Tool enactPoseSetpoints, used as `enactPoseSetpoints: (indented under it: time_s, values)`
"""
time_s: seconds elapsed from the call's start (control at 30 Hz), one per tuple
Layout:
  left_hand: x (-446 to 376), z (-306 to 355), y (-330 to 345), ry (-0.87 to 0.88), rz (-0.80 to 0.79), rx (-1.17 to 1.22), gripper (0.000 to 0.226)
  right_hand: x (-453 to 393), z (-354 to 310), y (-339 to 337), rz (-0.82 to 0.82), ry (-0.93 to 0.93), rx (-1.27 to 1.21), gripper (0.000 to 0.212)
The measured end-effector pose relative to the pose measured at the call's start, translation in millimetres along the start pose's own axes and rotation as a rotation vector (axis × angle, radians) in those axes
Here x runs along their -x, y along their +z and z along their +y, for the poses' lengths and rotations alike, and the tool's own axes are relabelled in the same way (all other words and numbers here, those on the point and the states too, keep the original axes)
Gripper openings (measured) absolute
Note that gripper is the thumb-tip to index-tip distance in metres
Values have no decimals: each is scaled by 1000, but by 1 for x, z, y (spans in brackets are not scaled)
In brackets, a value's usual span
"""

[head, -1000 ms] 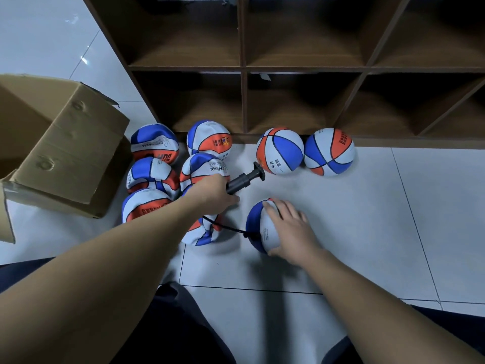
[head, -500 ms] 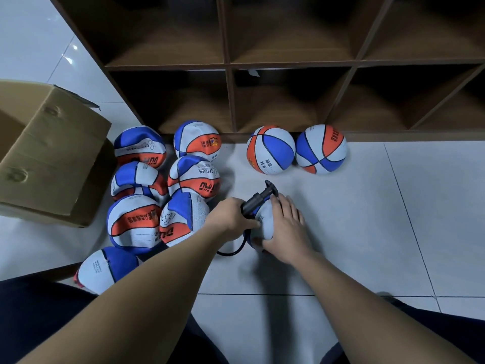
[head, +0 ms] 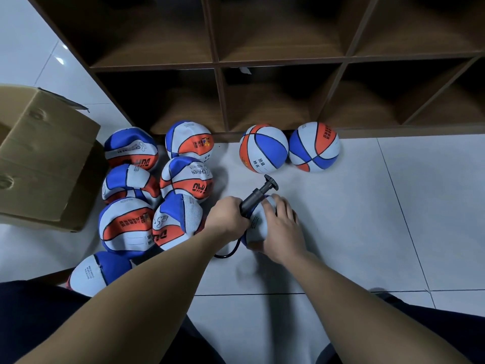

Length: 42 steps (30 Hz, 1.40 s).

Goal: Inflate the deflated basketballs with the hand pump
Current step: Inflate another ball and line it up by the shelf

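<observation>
Item: limp blue-and-white rubber basketball [head: 258, 227], on the floor tiles just before the wooden cubby shelf [head: 275, 61]. Your right hand [head: 282, 232] lies over it, fingers draped on the skin. Your left hand [head: 227, 219] grips the black plastic hand pump [head: 256, 197] by its barrel. Handling, likely: soft, light, prone to fold; pin it near the valve.

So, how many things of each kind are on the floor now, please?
Round, pumped basketballs: 2
Flat or crumpled basketballs: 8, one under the right hand
Hand pump: 1, in the left hand
Cardboard box: 1
Total: 12
</observation>
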<state>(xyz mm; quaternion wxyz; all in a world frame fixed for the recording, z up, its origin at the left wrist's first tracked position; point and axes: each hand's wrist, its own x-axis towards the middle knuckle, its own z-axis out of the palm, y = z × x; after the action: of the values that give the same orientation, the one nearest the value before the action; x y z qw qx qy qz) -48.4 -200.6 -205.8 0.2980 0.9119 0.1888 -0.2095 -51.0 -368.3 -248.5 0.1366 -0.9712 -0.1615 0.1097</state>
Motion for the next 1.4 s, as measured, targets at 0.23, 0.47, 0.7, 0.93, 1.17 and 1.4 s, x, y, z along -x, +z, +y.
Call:
enactPoseSetpoints:
  time_s: [0.23, 0.47, 0.7, 0.93, 1.17, 1.4]
  values:
    - [14, 14, -41, -22, 55, -24, 10, -4, 5, -9, -76, -8, -35, 142]
    - [22, 45, -107, 60, 54, -26, 26, -2, 27, -28, -161, 17, -220, 146]
    - [22, 100, -122, 256, 9, 2, 23, 3, 102, -65, -21, 177, -257, 140]
    - [-10, 135, -114, 282, -53, 126, 24, -31, 199, -113, 125, 412, -242, 135]
    - [-45, 137, -97, 261, -51, 68, 21, -124, 262, -144, 236, 392, -122, 134]
    - [-66, 146, -79, 219, -127, 93, 12, -201, 302, -124, 178, 321, -115, 131]
